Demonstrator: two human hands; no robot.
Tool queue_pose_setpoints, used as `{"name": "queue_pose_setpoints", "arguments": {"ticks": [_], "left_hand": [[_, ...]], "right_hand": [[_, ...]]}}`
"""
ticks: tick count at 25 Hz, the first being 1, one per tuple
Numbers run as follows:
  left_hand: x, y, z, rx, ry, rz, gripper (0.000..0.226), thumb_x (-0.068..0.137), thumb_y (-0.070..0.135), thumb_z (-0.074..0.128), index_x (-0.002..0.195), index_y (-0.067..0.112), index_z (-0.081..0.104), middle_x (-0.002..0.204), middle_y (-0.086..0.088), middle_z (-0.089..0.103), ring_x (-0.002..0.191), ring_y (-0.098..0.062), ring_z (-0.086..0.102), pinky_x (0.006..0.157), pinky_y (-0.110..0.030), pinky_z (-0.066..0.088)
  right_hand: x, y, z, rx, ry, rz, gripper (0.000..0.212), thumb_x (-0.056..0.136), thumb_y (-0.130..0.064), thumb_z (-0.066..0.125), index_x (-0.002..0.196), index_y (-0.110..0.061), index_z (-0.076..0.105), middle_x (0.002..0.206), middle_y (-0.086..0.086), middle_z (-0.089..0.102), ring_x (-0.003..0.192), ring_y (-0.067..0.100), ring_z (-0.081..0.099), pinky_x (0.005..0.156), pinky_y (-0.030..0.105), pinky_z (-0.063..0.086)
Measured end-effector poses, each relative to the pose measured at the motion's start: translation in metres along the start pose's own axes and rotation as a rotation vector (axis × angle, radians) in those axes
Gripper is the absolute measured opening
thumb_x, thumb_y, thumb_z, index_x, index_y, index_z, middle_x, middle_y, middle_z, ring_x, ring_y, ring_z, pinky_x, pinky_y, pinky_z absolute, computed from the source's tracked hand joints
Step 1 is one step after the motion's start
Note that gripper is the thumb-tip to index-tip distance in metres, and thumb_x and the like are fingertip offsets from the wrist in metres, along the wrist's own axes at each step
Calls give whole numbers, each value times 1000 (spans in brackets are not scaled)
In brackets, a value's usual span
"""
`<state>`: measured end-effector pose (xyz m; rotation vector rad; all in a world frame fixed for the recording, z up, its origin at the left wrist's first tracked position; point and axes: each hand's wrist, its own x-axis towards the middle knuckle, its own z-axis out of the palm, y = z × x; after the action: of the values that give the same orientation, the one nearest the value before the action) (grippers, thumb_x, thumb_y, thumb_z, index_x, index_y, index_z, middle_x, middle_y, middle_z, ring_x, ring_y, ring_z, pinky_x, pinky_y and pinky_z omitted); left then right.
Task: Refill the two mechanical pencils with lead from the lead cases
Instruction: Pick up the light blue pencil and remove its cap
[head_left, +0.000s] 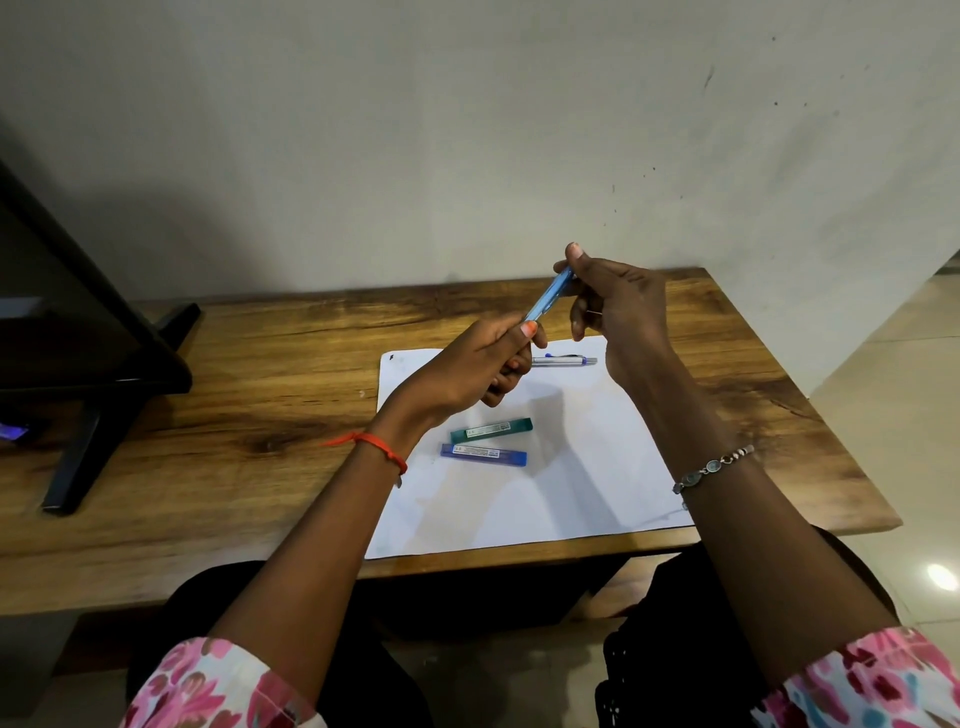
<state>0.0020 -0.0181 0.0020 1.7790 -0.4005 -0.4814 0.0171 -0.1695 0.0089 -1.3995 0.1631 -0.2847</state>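
Both hands hold a light blue mechanical pencil (549, 294) tilted above the table. My left hand (475, 366) grips its lower end; my right hand (613, 301) pinches its upper end between thumb and fingers. A second, silver mechanical pencil (566, 360) with a blue clip lies flat on the white paper sheet (571, 467), just beyond my left hand. Two lead cases lie side by side on the sheet below my left hand: a green lead case (491, 429) and a blue lead case (483, 453) nearer to me. Both cases look shut.
The sheet lies on a wooden table (234, 415) against a pale wall. A black monitor stand (104, 395) occupies the table's left end. The table's right edge drops to a tiled floor (893, 415). My knees are under the front edge.
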Motion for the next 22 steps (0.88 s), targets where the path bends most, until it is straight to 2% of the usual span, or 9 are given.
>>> {"name": "queue_pose_setpoints", "arguments": {"ticks": [3, 5, 8, 11, 15, 19, 22], "left_hand": [[0, 0, 1, 0, -5, -6, 24, 99, 27, 31, 87, 14, 48, 62, 4, 29, 44, -3, 24, 42, -15, 21], [-2, -1, 2, 1, -29, -19, 25, 99, 27, 31, 85, 16, 49, 62, 5, 28, 44, -3, 23, 42, -14, 20], [-6, -3, 3, -2, -44, -34, 27, 99, 27, 31, 83, 18, 49, 63, 5, 28, 44, -3, 21, 42, -15, 17], [-6, -4, 1, -2, -29, -32, 27, 99, 27, 31, 81, 19, 49, 63, 5, 27, 45, -4, 20, 44, -17, 15], [-6, -3, 0, 5, -12, -46, 26, 99, 27, 32, 82, 18, 49, 63, 4, 28, 44, -4, 22, 43, -16, 16], [-5, -4, -1, 27, 3, -54, 27, 99, 28, 32, 82, 17, 50, 63, 4, 29, 46, -5, 22, 43, -16, 18], [-5, -4, -1, 26, -6, -61, 27, 99, 28, 32, 82, 17, 50, 63, 4, 29, 45, -5, 22, 42, -15, 18]], "right_hand": [[-1, 2, 2, 2, 43, -5, 23, 87, -24, 63, 77, -4, 70, 58, 3, 65, 26, 12, 35, 37, 21, 31], [3, 1, -3, 30, 112, 6, 24, 89, -25, 60, 74, -6, 68, 47, -2, 61, 24, 11, 33, 36, 21, 27], [13, -8, -17, 71, 133, 109, 24, 90, -28, 58, 75, -9, 64, 50, 1, 64, 29, 13, 42, 37, 19, 29], [16, -9, -23, 145, 7, 247, 21, 91, -19, 52, 76, -7, 60, 55, 3, 67, 44, 14, 59, 39, 17, 38], [14, -14, -22, 227, -178, 375, 19, 90, -12, 49, 76, -4, 59, 54, 3, 63, 48, 11, 54, 40, 16, 38], [13, -16, -24, 116, -312, 328, 14, 88, -13, 58, 78, -4, 63, 60, 2, 59, 49, 8, 50, 42, 15, 38], [16, -12, -25, 34, -285, 259, 11, 86, -6, 59, 78, -1, 66, 59, 2, 57, 49, 8, 50, 43, 15, 39]]}}
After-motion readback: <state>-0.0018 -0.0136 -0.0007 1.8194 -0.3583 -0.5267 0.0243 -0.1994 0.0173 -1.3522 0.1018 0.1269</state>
